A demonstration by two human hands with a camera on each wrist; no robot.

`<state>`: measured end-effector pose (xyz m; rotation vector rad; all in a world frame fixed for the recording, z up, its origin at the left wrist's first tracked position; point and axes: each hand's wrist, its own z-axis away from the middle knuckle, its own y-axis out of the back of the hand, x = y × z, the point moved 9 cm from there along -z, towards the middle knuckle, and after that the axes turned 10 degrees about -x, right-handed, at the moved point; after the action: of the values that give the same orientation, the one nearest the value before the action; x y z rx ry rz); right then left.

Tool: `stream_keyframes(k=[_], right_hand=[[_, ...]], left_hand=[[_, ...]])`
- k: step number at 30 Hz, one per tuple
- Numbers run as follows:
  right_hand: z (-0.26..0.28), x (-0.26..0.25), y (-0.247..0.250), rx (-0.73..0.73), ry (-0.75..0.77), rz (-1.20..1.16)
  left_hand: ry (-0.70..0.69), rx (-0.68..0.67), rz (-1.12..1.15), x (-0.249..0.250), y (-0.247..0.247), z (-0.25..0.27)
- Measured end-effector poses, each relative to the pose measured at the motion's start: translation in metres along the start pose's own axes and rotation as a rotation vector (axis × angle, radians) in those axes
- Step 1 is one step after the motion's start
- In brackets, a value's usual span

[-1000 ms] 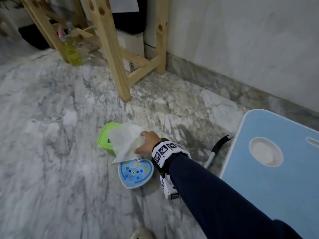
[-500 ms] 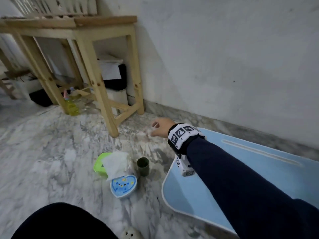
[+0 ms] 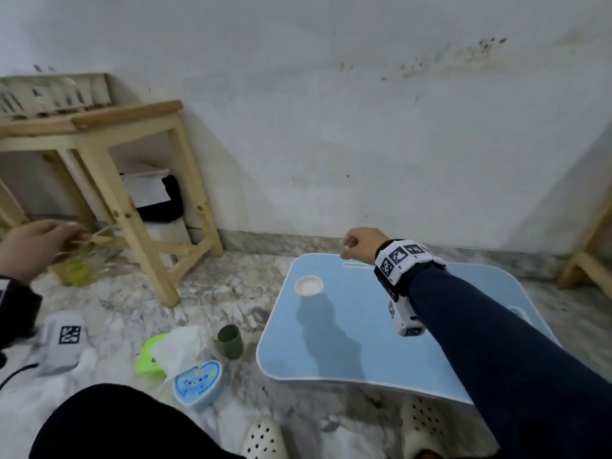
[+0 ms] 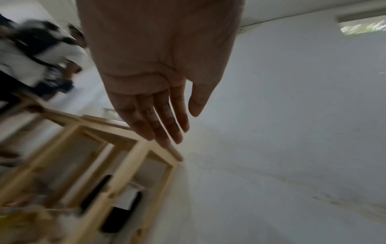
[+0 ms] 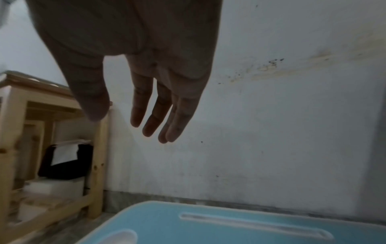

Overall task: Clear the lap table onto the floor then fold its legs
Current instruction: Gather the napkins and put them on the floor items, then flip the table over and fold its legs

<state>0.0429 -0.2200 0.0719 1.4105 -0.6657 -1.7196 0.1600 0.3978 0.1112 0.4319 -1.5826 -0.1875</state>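
Observation:
The light blue lap table [image 3: 357, 332] stands on the marble floor with a white cup recess [image 3: 309, 286] and a slot [image 5: 254, 224] in its top; nothing lies on it. My right hand [image 3: 359, 241] hovers above its far edge, fingers relaxed and empty [image 5: 146, 118]. My left hand [image 3: 36, 246] is raised at the far left, fingers straight and empty [image 4: 167, 118]. On the floor left of the table sit a dark green cup [image 3: 229, 341], a green box [image 3: 149, 357] with a white tissue [image 3: 180, 347] over it, and a blue heart-shaped box [image 3: 197, 383].
A wooden stool-like frame [image 3: 132, 207] stands at the back left with black and white items beneath it. A yellow bottle [image 3: 77, 271] sits by its leg. The grey wall runs close behind the table. My white perforated shoes [image 3: 263, 440] are at the bottom; another wooden leg [image 3: 586, 256] is at right.
My right hand let go of the tissue on the floor and rose to above the lap table's far edge. My left hand came into view. The view swung right and up.

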Motion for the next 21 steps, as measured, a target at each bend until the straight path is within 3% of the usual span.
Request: stream_keyframes(k=[1, 2, 5, 8, 11, 16, 18, 21], right_hand=[[0.005, 0.014, -0.002, -0.008, -0.033, 0.01], [0.01, 0.028, -0.006, -0.019, -0.068, 0.03], [0.025, 0.065, -0.022, -0.037, -0.145, 0.07], [0.042, 0.095, -0.05, -0.075, -0.175, 0.037], [0.058, 0.121, -0.086, -0.195, -0.177, 0.09], [0.072, 0.167, -0.139, -0.341, -0.176, 0.276], [0.073, 0.184, -0.152, -0.372, -0.164, 0.357], [0.067, 0.197, -0.158, -0.393, -0.119, 0.48]], left_hand=[[-0.006, -0.019, 0.037, 0.018, -0.046, 0.014], [-0.079, -0.054, 0.081, 0.09, -0.118, 0.086], [-0.146, -0.244, -0.15, 0.146, -0.27, 0.161], [-0.086, -0.506, -0.261, 0.107, -0.39, 0.184], [-0.119, -0.706, -0.364, 0.073, -0.493, 0.231], [-0.1, -1.044, -0.588, 0.025, -0.583, 0.299], [-0.197, -1.138, -0.816, 0.009, -0.598, 0.308], [-0.364, -1.148, -1.104, -0.01, -0.608, 0.303]])
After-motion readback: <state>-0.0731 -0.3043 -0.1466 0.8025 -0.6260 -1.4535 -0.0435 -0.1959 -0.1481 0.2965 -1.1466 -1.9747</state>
